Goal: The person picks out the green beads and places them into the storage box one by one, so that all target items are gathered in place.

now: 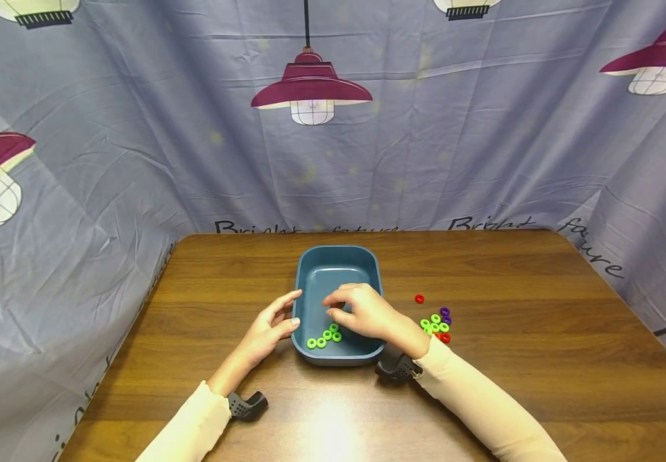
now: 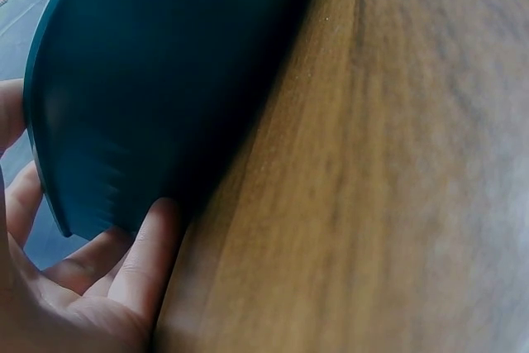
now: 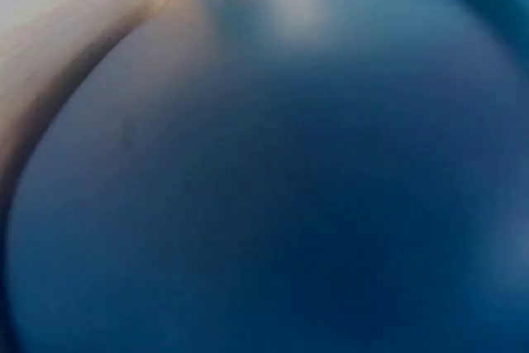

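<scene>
A dark blue-green rectangular tray (image 1: 339,360) stands on the table. Several small green rings (image 1: 321,342) lie in its near left part. My left hand (image 1: 266,330) is at the tray's left side, and in the left wrist view its fingers (image 2: 150,258) touch the outer wall. Over the inside of the tray is my right hand (image 1: 362,311), thumb and fingers bent with a gap between them. No thing shows in that gap. The right wrist view holds mostly the blurred tray wall (image 3: 248,179).
Right of the tray, more green rings (image 1: 435,319) lie in a cluster with purple rings (image 1: 445,312) and red rings (image 1: 445,337). One red ring (image 1: 419,299) lies apart, farther back. A printed curtain (image 1: 333,173) hangs behind the wooden table (image 1: 518,321).
</scene>
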The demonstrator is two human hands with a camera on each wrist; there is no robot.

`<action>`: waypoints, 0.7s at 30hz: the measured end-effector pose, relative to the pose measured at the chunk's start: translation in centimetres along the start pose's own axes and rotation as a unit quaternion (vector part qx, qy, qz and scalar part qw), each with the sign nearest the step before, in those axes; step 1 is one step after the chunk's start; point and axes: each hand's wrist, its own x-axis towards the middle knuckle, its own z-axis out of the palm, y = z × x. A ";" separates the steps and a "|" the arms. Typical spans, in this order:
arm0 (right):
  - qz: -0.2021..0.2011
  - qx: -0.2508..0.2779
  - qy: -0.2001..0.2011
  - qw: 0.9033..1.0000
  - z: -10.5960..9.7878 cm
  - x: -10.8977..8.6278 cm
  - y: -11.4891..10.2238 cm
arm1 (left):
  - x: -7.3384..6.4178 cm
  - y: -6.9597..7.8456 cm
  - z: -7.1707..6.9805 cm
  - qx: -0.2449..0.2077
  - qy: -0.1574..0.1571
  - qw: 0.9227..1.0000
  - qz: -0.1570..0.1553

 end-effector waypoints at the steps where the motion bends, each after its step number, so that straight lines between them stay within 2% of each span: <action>1: -0.006 0.009 0.016 1.000 -0.1 -0.2 0.0 | 0.0 0.0 0.0 0.003 0.000 1.000 0.000; 9: -0.038 0.008 0.121 0.992 -0.5 -2.1 1.2 | -0.1 0.0 0.0 0.014 0.006 1.000 0.004; 16: -0.014 -0.009 0.228 0.973 -1.2 -4.4 2.7 | -0.1 0.1 0.0 0.011 0.006 1.000 0.008; 18: -0.003 -0.015 0.244 0.970 -1.6 -5.0 3.2 | -0.1 0.1 0.1 0.009 0.007 1.000 0.007; 21: 0.013 -0.022 0.243 0.970 -2.1 -5.9 3.6 | -0.1 0.1 0.2 0.008 0.006 1.000 0.006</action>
